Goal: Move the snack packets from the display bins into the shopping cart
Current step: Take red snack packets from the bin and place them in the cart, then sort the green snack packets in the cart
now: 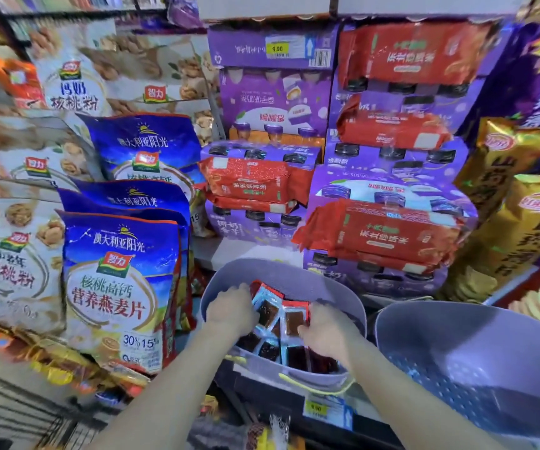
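The snack packets (278, 319) lay in a loose pile inside the left display bin (281, 267), a lavender tub with a rounded rim. The packets were small, with clear windows showing dark contents and red or blue sealed edges. They filled the bin from its centre to its near edge.

Both hands were inside this bin. The left hand (231, 308) was at the left edge of the pile, its fingers curled down round the packets there. The right hand (324, 326) was at the right side of the pile, its fingers curled onto a red-edged packet near the centre. The fingertips of both hands were partly hidden among the packets.

A second lavender bin (457, 336) stood just beside the first, to the right; its perforated floor showed. A yellow price tag (316, 408) reading 9.90 was fixed to the shelf front below the left bin's near edge.

Blue cereal bags (119, 287) stood upright to the left of the bin. Purple cartons (275, 95) and red packs (388, 235) were stacked behind it. Gold bags (522, 235) stood at the far right. The wire frame of the shopping cart (18, 414) showed at the lower left corner, blurred.
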A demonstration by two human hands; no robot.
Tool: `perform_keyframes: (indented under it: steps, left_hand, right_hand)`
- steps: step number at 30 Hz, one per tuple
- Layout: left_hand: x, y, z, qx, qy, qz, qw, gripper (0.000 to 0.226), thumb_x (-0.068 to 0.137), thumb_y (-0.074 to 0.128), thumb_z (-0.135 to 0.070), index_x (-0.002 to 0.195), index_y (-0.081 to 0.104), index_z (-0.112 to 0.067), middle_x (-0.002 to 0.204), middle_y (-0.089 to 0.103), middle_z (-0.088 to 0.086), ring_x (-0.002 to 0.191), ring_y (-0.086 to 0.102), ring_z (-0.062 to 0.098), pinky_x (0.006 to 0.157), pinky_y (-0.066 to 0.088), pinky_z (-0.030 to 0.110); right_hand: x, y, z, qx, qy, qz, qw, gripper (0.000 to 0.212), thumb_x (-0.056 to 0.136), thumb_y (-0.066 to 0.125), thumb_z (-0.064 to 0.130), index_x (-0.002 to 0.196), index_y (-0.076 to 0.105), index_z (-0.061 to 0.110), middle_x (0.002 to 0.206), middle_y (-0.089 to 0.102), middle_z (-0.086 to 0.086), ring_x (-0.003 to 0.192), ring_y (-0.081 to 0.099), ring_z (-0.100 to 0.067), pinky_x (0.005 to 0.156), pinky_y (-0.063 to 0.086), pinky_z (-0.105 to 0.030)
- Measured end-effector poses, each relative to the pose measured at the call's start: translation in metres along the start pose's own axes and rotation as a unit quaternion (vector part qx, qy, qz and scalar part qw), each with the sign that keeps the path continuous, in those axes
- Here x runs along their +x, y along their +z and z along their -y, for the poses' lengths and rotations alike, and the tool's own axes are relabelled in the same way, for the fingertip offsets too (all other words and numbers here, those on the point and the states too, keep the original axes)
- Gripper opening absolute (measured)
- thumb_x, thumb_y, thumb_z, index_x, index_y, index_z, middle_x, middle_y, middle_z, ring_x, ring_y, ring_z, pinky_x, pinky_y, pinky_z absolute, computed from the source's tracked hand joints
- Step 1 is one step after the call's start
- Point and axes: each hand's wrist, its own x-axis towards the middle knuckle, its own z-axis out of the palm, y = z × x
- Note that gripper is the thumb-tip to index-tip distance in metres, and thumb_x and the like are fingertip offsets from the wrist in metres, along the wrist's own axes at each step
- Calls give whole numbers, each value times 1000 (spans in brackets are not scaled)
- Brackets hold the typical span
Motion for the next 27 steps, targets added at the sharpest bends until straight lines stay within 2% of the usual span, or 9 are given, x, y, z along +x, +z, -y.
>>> perform_keyframes:
  steps: [2, 3, 7, 10, 14, 17, 19, 23, 27]
  left_hand:
    - [-15, -5, -3, 36, 11, -42, 998, 55, 105, 57, -38, 151, 44, -11, 141, 61, 13, 128, 60, 36, 97, 53, 45]
    - [-25, -7, -5, 54, 10, -65, 996, 53, 105, 56, -42, 149, 47, -13, 142, 60, 11, 132, 57, 35, 101, 50, 45]
    - [-68, -15, -9, 93, -19, -129, 987, 52, 104, 51, -52, 144, 48, -19, 146, 56, 6, 139, 48, 32, 110, 40, 43]
    - [-106, -19, -3, 76, -51, -170, 981, 52, 105, 48, -53, 147, 46, -23, 152, 50, 0, 143, 43, 28, 114, 35, 41]
    - [-163, -17, 13, 44, -111, -210, 970, 47, 106, 43, -51, 145, 48, -26, 154, 48, -4, 143, 43, 25, 115, 35, 39]
    - [-207, -13, 32, 31, -166, -207, 964, 55, 107, 38, -58, 150, 45, -25, 159, 46, -2, 146, 41, 26, 118, 34, 40]
    - [-234, -5, 47, 28, -198, -208, 957, 58, 107, 37, -58, 155, 42, -25, 164, 42, -3, 149, 39, 25, 119, 33, 41]
    - [-288, 13, 83, 13, -259, -215, 942, 54, 106, 40, -57, 151, 46, -28, 164, 43, -4, 150, 39, 22, 120, 33, 40]
    - [-339, 37, 123, -20, -321, -219, 921, 60, 106, 41, -58, 158, 40, -28, 166, 39, -5, 153, 35, 20, 125, 31, 42]
  right_hand:
    - [-12, -4, 2, -50, -28, -34, 998, 44, 101, 52, 42, 131, 55, 10, 138, 57, -14, 130, 53, -35, 103, 47, -42]
    - [-19, -6, 3, -76, -42, -50, 995, 49, 102, 49, 44, 137, 51, 10, 142, 53, -14, 135, 47, -36, 108, 44, -46]
    - [-45, -16, 9, -172, -89, -107, 975, 58, 104, 43, 47, 150, 39, 11, 147, 45, -16, 137, 40, -39, 112, 36, -48]
    - [-63, -25, 14, -186, -128, -140, 964, 59, 105, 42, 44, 154, 33, 12, 149, 42, -14, 137, 39, -38, 113, 33, -48]
    - [-88, -23, 25, -194, -194, -174, 946, 60, 103, 43, 46, 153, 32, 14, 150, 42, -12, 135, 41, -36, 110, 34, -47]
    - [-109, -14, 41, -195, -241, -187, 932, 57, 102, 43, 48, 150, 36, 17, 153, 39, -9, 134, 42, -34, 109, 33, -45]
    - [-123, -6, 54, -201, -276, -197, 919, 54, 100, 45, 50, 144, 41, 19, 149, 43, -7, 131, 45, -33, 106, 35, -44]
    - [-154, 14, 87, -203, -331, -210, 897, 51, 96, 51, 49, 136, 50, 18, 139, 51, -6, 123, 51, -33, 101, 40, -45]
    - [-184, 43, 124, -212, -376, -211, 877, 57, 93, 58, 50, 137, 55, 14, 139, 56, -8, 121, 54, -33, 100, 42, -47]
